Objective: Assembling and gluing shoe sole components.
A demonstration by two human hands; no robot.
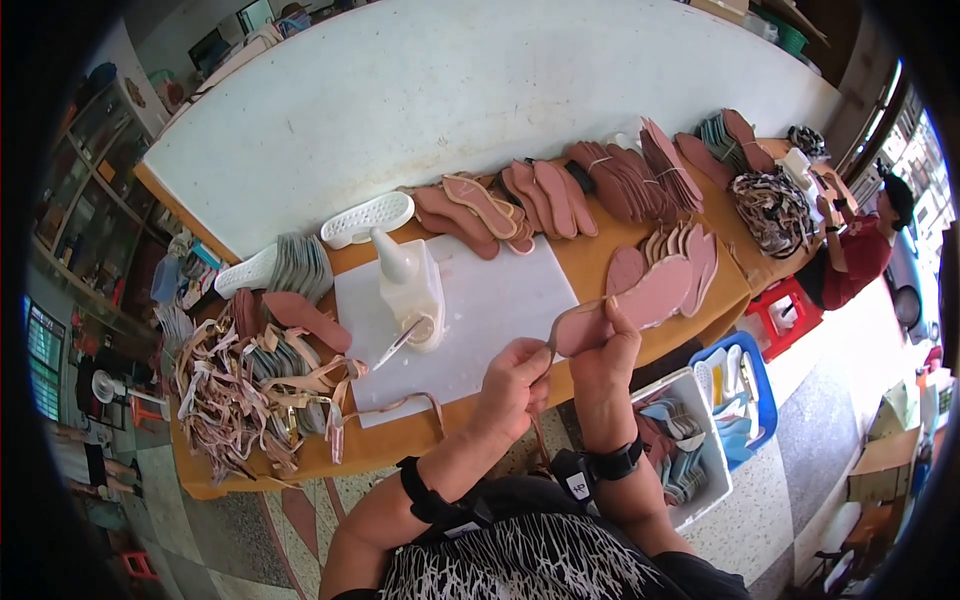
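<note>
A pinkish-brown shoe sole [640, 298] is gripped in my right hand [607, 365], with the thumb on its upper face. It is tilted above the table's front edge. My left hand [517, 383] is closed in a pinch against the near end of that sole. Below its fingers hangs a thin brown strap [541, 432], which it seems to hold; the fingertips hide the exact grip. A white glue bottle [408, 290] with a cone top stands on a white board [500, 290]. A brush [397, 345] leans out of its opening.
Tangled straps [235, 400] heap at the table's left. Stacked brown soles [620, 180] line the back, below a white partition [480, 110]. A white crate [715, 470] and blue basket [765, 400] hold pieces at right. Beyond, a person in red [860, 250] works near a red stool [782, 318].
</note>
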